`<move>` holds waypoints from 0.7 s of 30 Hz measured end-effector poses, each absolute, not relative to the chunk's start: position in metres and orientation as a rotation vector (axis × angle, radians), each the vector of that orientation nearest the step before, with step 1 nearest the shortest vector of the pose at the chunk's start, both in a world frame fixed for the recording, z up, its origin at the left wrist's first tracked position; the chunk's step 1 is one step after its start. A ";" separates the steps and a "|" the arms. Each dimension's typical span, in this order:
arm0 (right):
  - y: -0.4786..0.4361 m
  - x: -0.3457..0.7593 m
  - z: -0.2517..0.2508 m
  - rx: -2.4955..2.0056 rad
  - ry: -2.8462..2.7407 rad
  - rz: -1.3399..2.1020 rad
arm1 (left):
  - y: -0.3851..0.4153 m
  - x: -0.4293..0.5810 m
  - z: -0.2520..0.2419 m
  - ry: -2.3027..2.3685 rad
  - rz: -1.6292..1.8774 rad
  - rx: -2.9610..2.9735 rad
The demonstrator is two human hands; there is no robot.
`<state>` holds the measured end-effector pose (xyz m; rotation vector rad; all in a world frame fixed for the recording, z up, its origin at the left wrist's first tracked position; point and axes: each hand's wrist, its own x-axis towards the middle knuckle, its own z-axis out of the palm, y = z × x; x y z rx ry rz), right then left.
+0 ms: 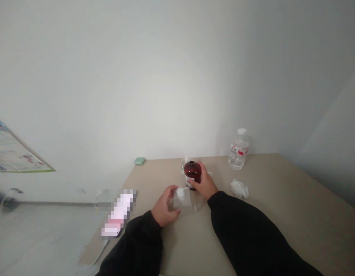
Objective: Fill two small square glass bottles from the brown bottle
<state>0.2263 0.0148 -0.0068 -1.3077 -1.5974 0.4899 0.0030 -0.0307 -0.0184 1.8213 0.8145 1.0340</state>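
Observation:
My right hand (pixel 205 181) is wrapped round the right side of a dark red-brown bottle (pixel 193 171). The bottle stands upright, its narrow neck has no cap on it, and a pale label shows on its front. Nearer to me, my left hand (pixel 166 209) has its fingers curled round a clear, see-through container (pixel 185 205). A white pump head (pixel 180 192) with a spout pointing right shows at the container's top. Blur hides the container's exact shape. Part of another clear object (pixel 183 165) peeks out behind the red-brown bottle.
A clear water bottle (pixel 238 153) with a white cap stands at the back right. In front of it lies a crumpled white tissue (pixel 239 188). A lit phone (pixel 119 212) with a white cable is at the table's left edge, and a small green case (pixel 139 161) sits at the back left corner.

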 end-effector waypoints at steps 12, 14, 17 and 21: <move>-0.023 0.256 0.035 -1.231 -1.663 0.205 | -0.034 0.009 -0.018 0.797 0.910 1.952; -0.036 0.244 0.038 -1.185 -1.768 0.230 | -0.034 0.009 -0.017 0.801 0.899 1.963; -0.053 0.225 0.029 -1.269 -1.759 0.295 | -0.034 0.010 -0.017 0.829 0.900 1.986; -0.070 0.209 0.007 -1.341 -1.646 0.456 | -0.035 0.010 -0.018 0.876 0.921 2.032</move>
